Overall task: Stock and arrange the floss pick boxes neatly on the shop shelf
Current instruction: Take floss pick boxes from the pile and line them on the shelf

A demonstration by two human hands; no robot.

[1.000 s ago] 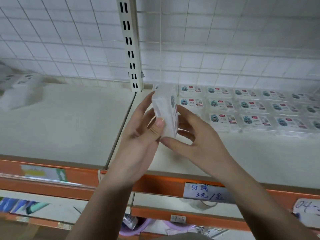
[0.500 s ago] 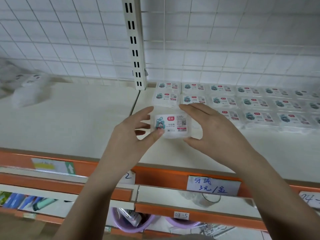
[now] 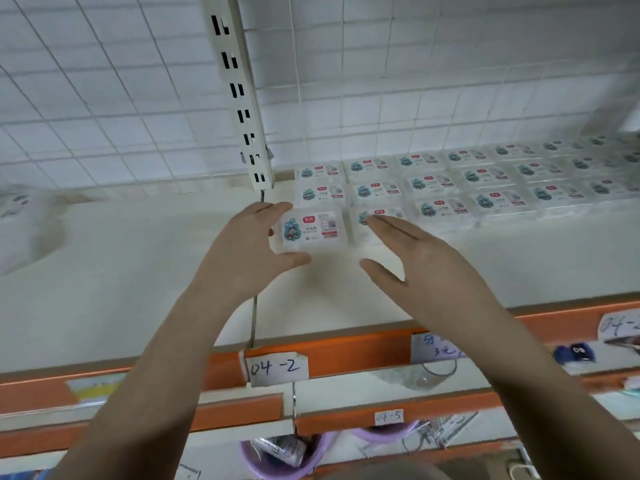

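White wire grid backed a pale shelf (image 3: pixel 104 271) edged in orange, where a floss box (image 3: pixel 313 230) lay flat, label up, at the near left corner of the stocked block, about twelve o'clock from the camera. It sat just in front of the second row and just beside its right-hand neighbour (image 3: pixel 375 225); whether their edges touched could not be told.

At the box's nine o'clock side the left hand (image 3: pixel 242 251) cupped it, fingers along the left edge and thumb tip at the near edge, loosely curved rather than clenched; whether it actually gripped the box could not be told. At three o'clock the right hand (image 3: pixel 415 261) was spread flat and relaxed, fingertips over the neighbour's label, thumb apart and holding nothing.

Rows of identical boxes (image 3: pixel 485 188) ran off toward two o'clock, three deep, against the grid. A slotted upright (image 3: pixel 242 98) stood at twelve o'clock behind the box. A blurred white pack (image 3: pixel 24 216) lay far off at nine o'clock. On the orange rail at six o'clock, a handwritten tag (image 3: pixel 277 368) read "04-2"; lower down another (image 3: pixel 389 416) read "04-5", above purple tubs (image 3: pixel 287 455).
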